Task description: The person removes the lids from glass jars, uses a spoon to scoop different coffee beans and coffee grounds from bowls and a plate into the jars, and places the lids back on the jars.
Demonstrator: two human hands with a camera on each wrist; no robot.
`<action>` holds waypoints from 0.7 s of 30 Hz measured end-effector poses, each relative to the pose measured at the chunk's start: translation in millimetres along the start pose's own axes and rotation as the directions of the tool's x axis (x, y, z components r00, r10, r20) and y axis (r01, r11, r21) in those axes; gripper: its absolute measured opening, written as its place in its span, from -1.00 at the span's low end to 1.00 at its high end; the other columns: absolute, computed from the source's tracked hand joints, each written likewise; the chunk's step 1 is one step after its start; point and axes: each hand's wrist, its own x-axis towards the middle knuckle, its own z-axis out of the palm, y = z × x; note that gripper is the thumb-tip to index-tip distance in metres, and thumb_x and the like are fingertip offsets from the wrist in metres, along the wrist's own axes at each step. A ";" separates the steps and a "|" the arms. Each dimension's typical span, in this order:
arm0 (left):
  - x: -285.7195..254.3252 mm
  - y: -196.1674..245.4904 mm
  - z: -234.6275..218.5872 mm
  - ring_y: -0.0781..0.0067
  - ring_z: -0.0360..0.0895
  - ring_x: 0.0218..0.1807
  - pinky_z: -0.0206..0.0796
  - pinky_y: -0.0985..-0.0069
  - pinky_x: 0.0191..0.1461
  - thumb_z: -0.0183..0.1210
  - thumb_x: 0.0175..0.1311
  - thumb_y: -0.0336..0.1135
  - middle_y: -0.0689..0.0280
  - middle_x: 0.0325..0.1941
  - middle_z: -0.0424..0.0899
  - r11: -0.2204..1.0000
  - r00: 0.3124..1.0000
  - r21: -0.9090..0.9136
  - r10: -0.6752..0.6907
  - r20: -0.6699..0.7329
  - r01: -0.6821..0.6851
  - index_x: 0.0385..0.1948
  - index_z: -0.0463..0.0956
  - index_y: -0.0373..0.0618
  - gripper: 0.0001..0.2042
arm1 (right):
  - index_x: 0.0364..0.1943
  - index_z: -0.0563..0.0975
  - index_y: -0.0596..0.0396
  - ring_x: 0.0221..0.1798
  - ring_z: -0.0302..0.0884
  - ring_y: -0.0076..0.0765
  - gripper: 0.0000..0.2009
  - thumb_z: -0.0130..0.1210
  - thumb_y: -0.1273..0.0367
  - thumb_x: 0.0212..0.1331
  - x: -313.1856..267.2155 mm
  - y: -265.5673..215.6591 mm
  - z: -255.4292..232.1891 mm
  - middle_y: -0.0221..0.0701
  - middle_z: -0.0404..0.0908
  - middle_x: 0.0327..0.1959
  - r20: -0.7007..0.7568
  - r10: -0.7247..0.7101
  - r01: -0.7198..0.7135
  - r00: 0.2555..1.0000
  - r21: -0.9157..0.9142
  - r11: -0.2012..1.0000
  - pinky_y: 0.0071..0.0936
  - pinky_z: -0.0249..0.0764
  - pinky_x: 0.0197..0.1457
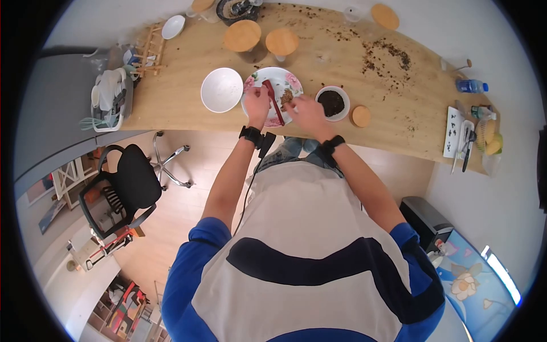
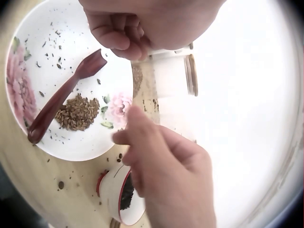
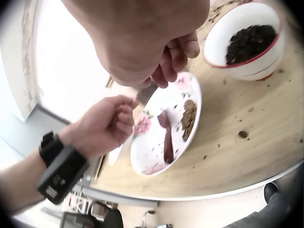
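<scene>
A white floral plate [image 1: 268, 73] holds a dark red scoop [image 2: 57, 101], which lies across it with its broad end toward my left hand. Beside the scoop is a small heap of brown seeds [image 2: 78, 113], with darker bits scattered around. My left hand [image 1: 258, 106] hovers over the plate's left part, fingers loosely curled, nothing visible in them. Over the right rim is my right hand [image 1: 310, 115], thumb and forefinger tips close together; I cannot tell if a tiny piece is between them. Just right of it stands a red-rimmed bowl [image 3: 256, 70] of dark bits.
A white bowl [image 1: 221, 90] stands left of the plate. Jars with wooden lids [image 1: 242, 36] are behind it, and a round wooden lid [image 1: 360, 116] lies at the right. Dark bits [image 1: 387, 60] litter the back right. A white basket [image 1: 109, 100] stands at the left end.
</scene>
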 end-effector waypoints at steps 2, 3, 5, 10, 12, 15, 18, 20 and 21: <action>-0.4 2.7 -9.3 0.57 0.37 -0.76 0.21 0.58 -0.68 0.02 0.17 -0.32 0.30 -0.76 0.46 0.997 0.995 -0.076 -0.041 -0.093 0.034 -0.58 0.42 -0.26 -0.79 | -0.48 0.55 0.12 -0.33 0.52 -0.11 -0.75 0.08 0.19 0.01 4.7 -12.0 14.5 -0.23 0.53 -0.47 0.092 -0.035 0.042 0.995 -0.075 0.996 -0.23 0.45 -0.28; -2.4 5.1 -12.2 0.59 0.35 -0.77 0.19 0.59 -0.68 0.01 0.17 -0.33 0.32 -0.78 0.43 0.994 0.994 -0.106 -0.051 -0.099 0.041 -0.61 0.39 -0.25 -0.79 | -0.50 0.56 0.14 -0.35 0.53 -0.11 -0.73 0.12 0.19 -0.04 6.3 -14.8 20.7 -0.24 0.54 -0.49 0.189 -0.063 0.093 0.980 -0.153 0.984 -0.23 0.45 -0.32; -4.0 4.7 -15.9 0.59 0.34 -0.77 0.18 0.60 -0.68 0.01 0.17 -0.34 0.33 -0.78 0.43 0.992 0.993 -0.115 -0.055 -0.102 0.043 -0.61 0.39 -0.25 -0.79 | -0.49 0.56 0.15 -0.34 0.53 -0.12 -0.73 0.12 0.19 -0.05 5.5 -18.2 30.4 -0.23 0.54 -0.48 0.237 -0.052 0.096 0.970 -0.180 0.979 -0.23 0.46 -0.31; -3.7 -1.1 -11.7 0.62 0.34 -0.75 0.17 0.61 -0.68 0.04 0.17 -0.33 0.33 -0.77 0.44 0.991 0.995 -0.107 -0.086 -0.057 0.080 -0.59 0.41 -0.24 -0.80 | -0.47 0.57 0.16 -0.28 0.55 -0.09 -0.81 0.09 0.31 -0.07 2.6 -11.4 35.0 -0.16 0.56 -0.40 0.277 0.011 0.059 0.961 -0.246 0.967 -0.26 0.48 -0.25; -5.9 -2.6 -9.1 0.57 0.35 -0.75 0.16 0.56 -0.67 0.07 0.17 -0.31 0.31 -0.77 0.45 0.994 0.999 -0.109 0.004 -0.047 -0.009 -0.58 0.43 -0.26 -0.79 | -0.46 0.56 0.16 -0.28 0.55 -0.10 -0.82 0.09 0.32 -0.05 2.6 -6.7 35.0 -0.17 0.55 -0.40 0.186 0.049 -0.006 0.981 -0.225 0.974 -0.26 0.48 -0.27; -6.3 -4.2 -0.2 0.49 0.36 -0.75 0.17 0.48 -0.65 0.09 0.16 -0.30 0.26 -0.78 0.44 0.948 0.929 0.091 0.318 -0.187 -0.306 -0.60 0.43 -0.28 -0.77 | -0.43 0.54 0.15 -0.29 0.53 -0.12 -0.83 0.11 0.33 -0.03 0.5 -7.3 12.2 -0.20 0.53 -0.39 0.006 0.095 -0.094 0.995 -0.115 0.989 -0.27 0.47 -0.29; -17.0 13.5 2.0 0.36 0.37 -0.74 0.19 0.43 -0.61 0.10 0.14 -0.28 0.19 -0.78 0.42 0.908 0.922 0.258 0.368 -0.121 -0.329 -0.62 0.44 -0.26 -0.76 | -0.40 0.52 0.15 -0.36 0.52 -0.20 -0.83 0.15 0.34 -0.02 -10.6 15.9 -13.4 -0.25 0.52 -0.43 -0.149 0.115 -0.099 0.982 0.111 0.989 -0.32 0.45 -0.35; -19.7 19.9 5.9 0.32 0.41 -0.72 0.21 0.42 -0.59 0.11 0.13 -0.26 0.17 -0.78 0.43 0.895 0.933 0.303 0.358 -0.047 -0.328 -0.61 0.45 -0.25 -0.76 | -0.37 0.51 0.16 -0.49 0.49 -0.38 -0.83 0.16 0.35 0.03 -23.5 30.6 -35.1 -0.33 0.52 -0.51 -0.160 0.265 -0.149 0.951 0.514 0.845 -0.44 0.41 -0.45; -19.4 22.2 9.2 0.27 0.45 -0.69 0.24 0.42 -0.56 0.11 0.13 -0.25 0.16 -0.77 0.43 0.877 0.938 0.350 0.345 0.018 -0.329 -0.61 0.46 -0.23 -0.76 | -0.35 0.51 0.17 -0.56 0.46 -0.48 -0.83 0.15 0.35 0.07 -33.6 34.8 -50.0 -0.38 0.53 -0.55 -0.065 0.381 -0.217 0.922 0.727 0.651 -0.52 0.38 -0.50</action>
